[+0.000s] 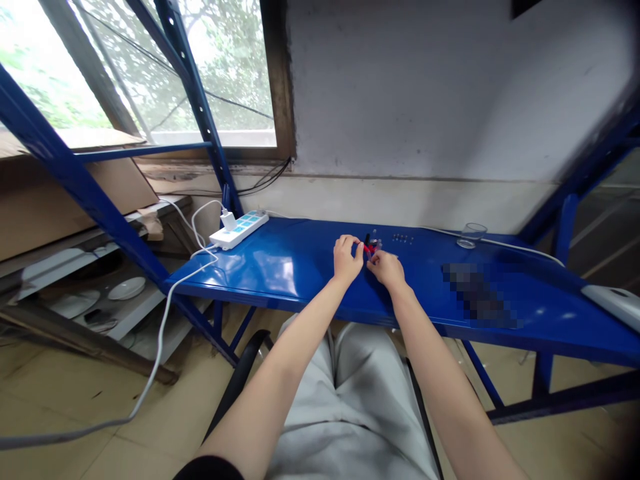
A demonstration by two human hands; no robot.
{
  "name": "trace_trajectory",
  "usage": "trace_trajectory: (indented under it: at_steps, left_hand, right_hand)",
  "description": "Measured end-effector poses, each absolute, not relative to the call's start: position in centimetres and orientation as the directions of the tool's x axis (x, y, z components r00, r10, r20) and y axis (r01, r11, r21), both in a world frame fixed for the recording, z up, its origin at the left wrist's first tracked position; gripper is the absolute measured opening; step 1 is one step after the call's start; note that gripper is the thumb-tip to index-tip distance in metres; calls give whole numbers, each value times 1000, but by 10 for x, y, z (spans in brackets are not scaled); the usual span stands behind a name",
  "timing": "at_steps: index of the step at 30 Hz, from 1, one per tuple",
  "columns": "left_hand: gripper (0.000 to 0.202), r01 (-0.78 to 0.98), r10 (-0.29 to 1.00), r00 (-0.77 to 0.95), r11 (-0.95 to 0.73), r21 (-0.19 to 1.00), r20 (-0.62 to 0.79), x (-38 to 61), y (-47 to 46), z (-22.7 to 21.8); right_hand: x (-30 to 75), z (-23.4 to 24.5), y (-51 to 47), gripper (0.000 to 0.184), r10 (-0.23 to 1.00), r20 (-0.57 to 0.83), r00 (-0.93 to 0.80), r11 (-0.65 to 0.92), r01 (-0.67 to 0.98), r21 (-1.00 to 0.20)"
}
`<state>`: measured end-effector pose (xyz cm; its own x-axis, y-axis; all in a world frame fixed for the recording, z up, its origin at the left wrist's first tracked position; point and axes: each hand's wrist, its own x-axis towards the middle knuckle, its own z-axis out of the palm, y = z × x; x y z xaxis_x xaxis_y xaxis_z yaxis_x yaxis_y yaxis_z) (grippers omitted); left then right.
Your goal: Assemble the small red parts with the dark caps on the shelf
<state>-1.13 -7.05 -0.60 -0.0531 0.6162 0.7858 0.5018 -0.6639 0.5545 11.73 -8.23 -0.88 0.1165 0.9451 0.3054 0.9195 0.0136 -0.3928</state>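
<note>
My left hand (349,259) is closed, thumb and fingers pinching the end of a small red piece (367,249) above the blue tabletop. Beside it my right hand (387,268) has its fingers curled in, their tips close to the same piece; what they grip is too small to make out. Right behind the fingertips are a short black part (367,239) and some clear parts (376,244), partly covered by my hands. Several tiny light beads or screws (403,238) lie on the tabletop, beyond my right hand and to its right.
The blue table (260,260) has a white power strip (240,230) with a plugged-in charger at its left end. To the right are a clear cup (471,235), a blurred dark object (480,297) and a white device (615,303). A white cable (163,320) hangs at left.
</note>
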Motion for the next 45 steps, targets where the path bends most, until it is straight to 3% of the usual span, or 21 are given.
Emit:
trace_trajectory:
  at_steps: [16,22,38,42,45]
  left_hand:
    - [5,500,596,-20,-690,524,803,-10,-70,-8]
    - [2,514,640,84,-685,517,764,-10,-72,-9]
    - [10,417,771,55,-595,687,635,-10,-65,-10]
    - [14,352,813,127,-572,741,568,-16,-59,-8]
    - [15,363,799,214,-600,713,563,-27,-53,-2]
  right_hand:
    - [114,-5,-86,10,951,301,75,37,936,-350]
    - [112,-2,-89,18,917,393,69,109,904,-413]
    - [111,-3,-90,22,857,516,-4,287,835,-470]
    - [109,-2,-90,21,829,559,-9,316,832,-455]
    - [107,-3,-90,19,805,593,-31,332,850,-408]
